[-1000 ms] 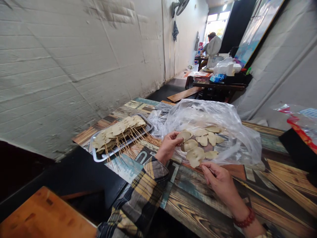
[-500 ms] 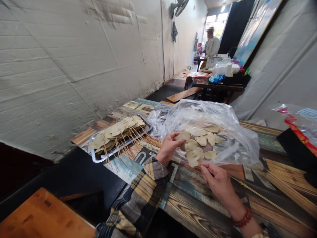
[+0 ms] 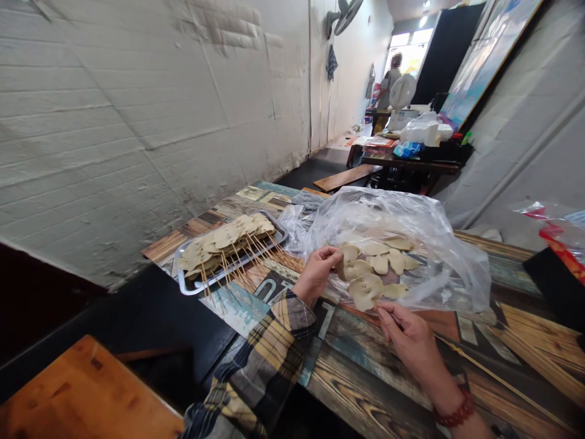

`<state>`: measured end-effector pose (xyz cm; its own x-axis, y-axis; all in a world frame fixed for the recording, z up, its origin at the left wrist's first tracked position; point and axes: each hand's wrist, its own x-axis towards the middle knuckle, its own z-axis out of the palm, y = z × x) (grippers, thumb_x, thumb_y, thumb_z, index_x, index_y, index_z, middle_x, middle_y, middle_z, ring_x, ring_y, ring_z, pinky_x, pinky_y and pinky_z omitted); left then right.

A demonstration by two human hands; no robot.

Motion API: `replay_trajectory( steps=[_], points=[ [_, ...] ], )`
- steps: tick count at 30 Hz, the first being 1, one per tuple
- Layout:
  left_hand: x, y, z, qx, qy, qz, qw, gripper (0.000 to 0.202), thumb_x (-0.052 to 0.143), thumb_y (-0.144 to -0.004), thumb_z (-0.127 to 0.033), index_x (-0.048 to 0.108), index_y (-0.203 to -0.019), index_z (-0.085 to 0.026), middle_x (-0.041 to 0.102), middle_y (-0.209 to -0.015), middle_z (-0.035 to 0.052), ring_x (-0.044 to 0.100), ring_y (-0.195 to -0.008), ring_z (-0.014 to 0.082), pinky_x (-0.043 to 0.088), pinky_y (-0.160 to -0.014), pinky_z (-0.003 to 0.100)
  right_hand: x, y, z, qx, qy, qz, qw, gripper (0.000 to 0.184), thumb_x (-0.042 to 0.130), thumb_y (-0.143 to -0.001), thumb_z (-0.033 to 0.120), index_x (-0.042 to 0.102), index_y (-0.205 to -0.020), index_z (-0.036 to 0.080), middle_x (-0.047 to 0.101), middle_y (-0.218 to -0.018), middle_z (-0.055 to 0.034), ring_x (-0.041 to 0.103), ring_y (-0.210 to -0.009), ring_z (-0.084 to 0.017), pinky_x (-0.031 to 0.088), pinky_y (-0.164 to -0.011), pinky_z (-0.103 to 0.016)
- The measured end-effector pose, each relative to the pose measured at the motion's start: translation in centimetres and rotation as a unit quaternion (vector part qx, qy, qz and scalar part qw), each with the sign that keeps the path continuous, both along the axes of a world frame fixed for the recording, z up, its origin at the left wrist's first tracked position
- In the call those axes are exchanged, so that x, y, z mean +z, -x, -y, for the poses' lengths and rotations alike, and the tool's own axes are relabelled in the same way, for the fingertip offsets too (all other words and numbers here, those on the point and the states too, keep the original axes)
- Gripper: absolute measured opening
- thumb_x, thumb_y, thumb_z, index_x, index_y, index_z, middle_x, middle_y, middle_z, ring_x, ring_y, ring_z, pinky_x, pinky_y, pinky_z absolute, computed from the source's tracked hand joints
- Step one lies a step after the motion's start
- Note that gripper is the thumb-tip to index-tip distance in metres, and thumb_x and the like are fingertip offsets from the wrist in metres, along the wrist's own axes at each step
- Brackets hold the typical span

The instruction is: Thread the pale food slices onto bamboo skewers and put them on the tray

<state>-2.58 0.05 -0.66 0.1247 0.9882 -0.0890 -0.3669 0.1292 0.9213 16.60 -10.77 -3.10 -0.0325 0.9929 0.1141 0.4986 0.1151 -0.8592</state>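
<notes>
My left hand (image 3: 317,274) is closed in a pinch on a thin, pale greenish-beige slice (image 3: 340,268), turned nearly edge-on. My right hand (image 3: 404,329) pinches a thin skewer, mostly hidden by the fingers, at the lower edge of a broad flat slice (image 3: 365,291) with small marks in its surface. More loose slices (image 3: 379,263) lie behind it on a clear plastic bag (image 3: 397,210). To the left, a metal tray (image 3: 185,285) bears a pile of skewered slices (image 3: 223,241), their bamboo sticks (image 3: 237,262) poking out toward me.
The wood-patterned table (image 3: 351,366) carries bare bamboo skewers (image 3: 534,356) at the right, near a black object (image 3: 553,286) and a red-and-clear package (image 3: 562,238). An orange wooden stool (image 3: 86,396) is at lower left. Farther back, a person (image 3: 390,82) stands beyond another cluttered table.
The view has shifted slightly, moving the scene rightward. My left hand has turned its slice from flat to nearly edge-on. My right hand stays at the broad slice's lower edge.
</notes>
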Motion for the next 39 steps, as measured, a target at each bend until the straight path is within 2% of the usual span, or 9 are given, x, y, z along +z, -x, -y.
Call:
replay_trajectory(
  steps=[12, 19, 25, 31, 39],
  points=[
    [-0.03, -0.17, 0.04, -0.021, 0.043, 0.05, 0.998, 0.04, 0.086, -0.047, -0.042, 0.064, -0.064, -0.014, 0.053, -0.06, -0.0017, 0.044, -0.057, 0.0083, 0.034, -0.056, 0.023, -0.34, -0.23, 0.04, 0.004, -0.022, 0.013, 1.0, 0.041, 0.046, -0.092, 0.05, 0.071, -0.095, 0.018, 0.052, -0.052, 0.0032, 0.052, -0.05, -0.015, 0.041, -0.053, -0.025],
    [0.16, -0.05, 0.11, -0.04, 0.066, 0.061, 0.995, 0.036, 0.085, -0.047, -0.038, 0.063, -0.06, -0.014, 0.051, -0.058, -0.0021, 0.044, -0.056, 0.0087, 0.033, -0.056, 0.024, -0.33, -0.55, -0.11, 0.001, -0.044, 0.031, 0.999, 0.04, 0.047, -0.091, 0.05, 0.072, -0.093, 0.018, 0.052, -0.051, 0.0024, 0.052, -0.05, -0.015, 0.042, -0.052, -0.025],
    [0.11, 0.03, 0.23, -0.055, 0.072, 0.079, 0.993, 0.032, 0.084, -0.049, -0.034, 0.061, -0.06, -0.014, 0.049, -0.058, -0.0026, 0.041, -0.055, 0.0082, 0.033, -0.055, 0.024, -0.27, -0.58, -0.11, -0.01, -0.047, 0.036, 0.998, 0.041, 0.049, -0.09, 0.05, 0.074, -0.091, 0.018, 0.059, -0.055, 0.0001, 0.054, -0.051, -0.016, 0.044, -0.054, -0.025],
    [0.03, 0.01, 0.23, -0.049, 0.066, 0.053, 0.995, 0.033, 0.083, -0.052, -0.035, 0.06, -0.061, -0.014, 0.047, -0.059, -0.0031, 0.041, -0.055, 0.0075, 0.031, -0.055, 0.023, -0.44, -0.67, -0.24, -0.012, -0.051, 0.036, 0.998, 0.039, 0.051, -0.089, 0.049, 0.074, -0.093, 0.018, 0.06, -0.057, -0.0007, 0.054, -0.052, -0.016, 0.045, -0.056, -0.026],
    [0.06, -0.17, 0.31, -0.053, 0.044, 0.02, 0.997, 0.032, 0.079, -0.054, -0.036, 0.06, -0.065, -0.013, 0.047, -0.06, -0.0039, 0.042, -0.056, 0.0074, 0.029, -0.055, 0.022, -0.3, -0.42, -0.44, 0.002, -0.03, 0.026, 0.999, 0.041, 0.047, -0.091, 0.05, 0.072, -0.092, 0.018, 0.052, -0.052, 0.0031, 0.052, -0.05, -0.015, 0.041, -0.052, -0.024]
  ],
)
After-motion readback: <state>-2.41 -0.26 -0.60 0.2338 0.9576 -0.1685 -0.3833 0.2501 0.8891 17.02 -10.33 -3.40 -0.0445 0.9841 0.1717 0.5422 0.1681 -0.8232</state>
